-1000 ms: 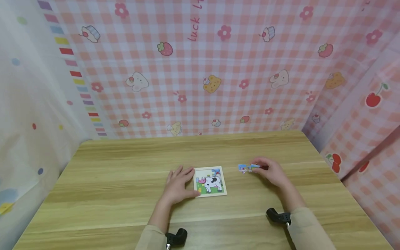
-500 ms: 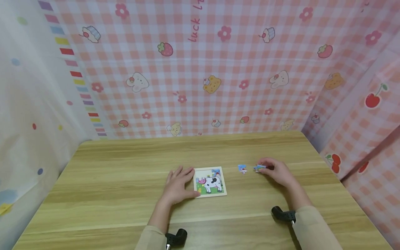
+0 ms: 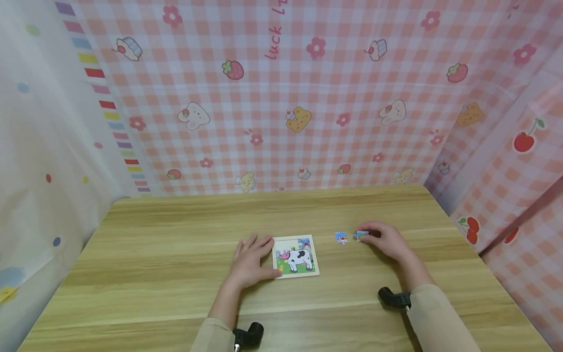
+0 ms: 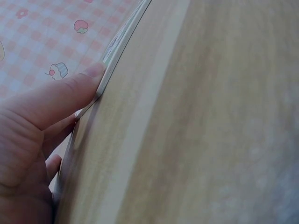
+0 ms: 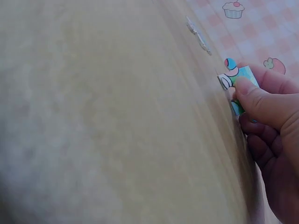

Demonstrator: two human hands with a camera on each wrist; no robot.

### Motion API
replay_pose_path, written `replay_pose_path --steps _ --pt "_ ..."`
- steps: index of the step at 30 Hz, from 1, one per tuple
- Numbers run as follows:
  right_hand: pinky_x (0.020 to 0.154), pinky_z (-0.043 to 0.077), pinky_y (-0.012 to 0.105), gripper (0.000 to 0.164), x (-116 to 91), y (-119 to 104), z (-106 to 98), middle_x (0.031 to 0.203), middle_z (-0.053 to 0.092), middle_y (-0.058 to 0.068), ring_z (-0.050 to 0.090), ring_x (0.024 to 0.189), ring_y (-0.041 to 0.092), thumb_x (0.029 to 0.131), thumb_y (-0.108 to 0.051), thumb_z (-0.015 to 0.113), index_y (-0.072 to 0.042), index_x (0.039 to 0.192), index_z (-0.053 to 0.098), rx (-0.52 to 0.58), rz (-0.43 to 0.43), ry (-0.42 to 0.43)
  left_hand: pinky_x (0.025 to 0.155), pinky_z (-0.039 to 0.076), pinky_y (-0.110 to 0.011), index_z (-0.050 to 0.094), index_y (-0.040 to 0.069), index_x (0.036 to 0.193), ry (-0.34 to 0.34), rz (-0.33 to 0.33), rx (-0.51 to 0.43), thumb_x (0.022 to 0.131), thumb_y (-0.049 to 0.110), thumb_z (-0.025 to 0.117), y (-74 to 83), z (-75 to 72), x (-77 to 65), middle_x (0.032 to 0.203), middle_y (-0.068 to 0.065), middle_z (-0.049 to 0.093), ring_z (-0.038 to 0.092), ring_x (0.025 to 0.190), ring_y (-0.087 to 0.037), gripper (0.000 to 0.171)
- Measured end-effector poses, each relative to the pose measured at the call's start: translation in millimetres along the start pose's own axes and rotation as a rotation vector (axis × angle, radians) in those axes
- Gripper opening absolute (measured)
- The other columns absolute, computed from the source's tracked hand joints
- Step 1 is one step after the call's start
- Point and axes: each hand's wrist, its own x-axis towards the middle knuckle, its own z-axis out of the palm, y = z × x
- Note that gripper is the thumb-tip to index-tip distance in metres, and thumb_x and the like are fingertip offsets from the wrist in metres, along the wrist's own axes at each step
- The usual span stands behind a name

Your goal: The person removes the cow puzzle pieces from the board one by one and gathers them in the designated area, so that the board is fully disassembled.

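Note:
My left hand [image 3: 250,263] lies spread at the left side of a shallow square puzzle tray [image 3: 303,275] with a cow picture. Its thumb rests on the near left corner, as the left wrist view also shows, and the index finger touches the far left corner. A pale unfilled area shows at the tray's upper left. My right hand [image 3: 386,240] pinches a blue and green jigsaw piece [image 5: 246,74] between thumb and fingers, over the table right of the tray. Another loose jigsaw piece [image 3: 340,237], mostly blue, lies between the tray and that hand.
Both hands work on a wood-grain table [image 3: 176,293]. A pink checked cloth [image 3: 281,98] hangs behind its far edge, with a pale dotted curtain [image 3: 53,146] on the left. Black wrist mounts [image 3: 248,335] stick out from the beige sleeves.
My right hand has drawn its piece rightward, apart from the loose one, then shifted slightly back left. The piece has turned a little in the fingers. My left hand has stayed put.

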Motion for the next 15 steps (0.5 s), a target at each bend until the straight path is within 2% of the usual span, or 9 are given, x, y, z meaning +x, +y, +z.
replay_pose_path --steps 4,8,15 --pt "0.084 0.049 0.039 0.021 2.5 0.7 1.2 0.109 0.07 0.013 0.061 0.097 0.026 0.089 -0.006 0.073 -0.005 0.11 0.075 -0.036 -0.028 0.016 0.117 0.001 -0.061 0.049 0.008 0.146 0.003 0.007 -0.009 0.074 0.046 0.083 0.8 -0.6 -0.6 0.154 -0.007 0.042 0.019 0.147 -0.04 0.088" --pt "0.08 0.048 0.038 0.022 3.4 0.5 3.2 0.104 0.067 0.011 0.058 0.092 0.023 0.088 -0.006 0.074 -0.004 0.109 0.075 -0.055 -0.049 0.033 0.116 0.002 -0.062 0.05 0.006 0.145 0.01 0.012 -0.015 0.074 0.045 0.084 1.4 -1.1 -0.7 0.153 -0.009 0.042 0.02 0.146 -0.041 0.088" --pt "0.086 0.047 0.047 0.022 3.0 3.5 7.5 0.107 0.063 0.013 0.058 0.099 0.031 0.087 -0.003 0.074 -0.004 0.109 0.076 -0.072 -0.052 0.045 0.116 0.002 -0.062 0.05 0.006 0.145 0.012 0.006 -0.018 0.074 0.045 0.083 2.5 -1.9 -1.1 0.153 -0.009 0.042 0.02 0.146 -0.041 0.088"
